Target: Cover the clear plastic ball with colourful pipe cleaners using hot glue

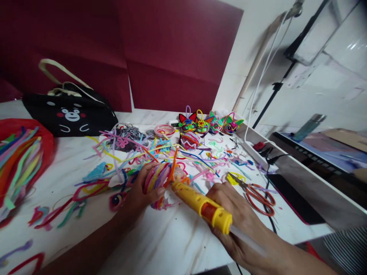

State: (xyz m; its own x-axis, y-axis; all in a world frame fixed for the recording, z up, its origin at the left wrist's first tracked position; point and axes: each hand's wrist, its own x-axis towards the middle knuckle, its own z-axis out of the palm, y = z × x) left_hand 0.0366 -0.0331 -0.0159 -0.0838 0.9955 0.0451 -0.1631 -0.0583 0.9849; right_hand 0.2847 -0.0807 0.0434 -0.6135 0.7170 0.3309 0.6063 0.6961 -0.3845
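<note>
My left hand (147, 187) is wrapped round a ball (157, 177) covered in pink, purple and yellow fuzzy stems. An orange pipe cleaner (174, 162) stands up from the ball's right side. My right hand (229, 214) holds a yellow glue gun (200, 202), a clear glue stick poking out of its back end. The gun's nozzle is at the ball, by the base of the orange stem; whether it touches is hard to tell. Right of my right hand lie scissors (260, 198) with orange handles.
Pipe cleaner scraps (212, 168) litter the white table (177, 244). Four finished-looking animal-eared ornaments (202, 124) stand at the back. A black bag (71, 116) and a red bag of stems (47, 141) are left. A dark phone (296, 198) and cables (268, 160) are right.
</note>
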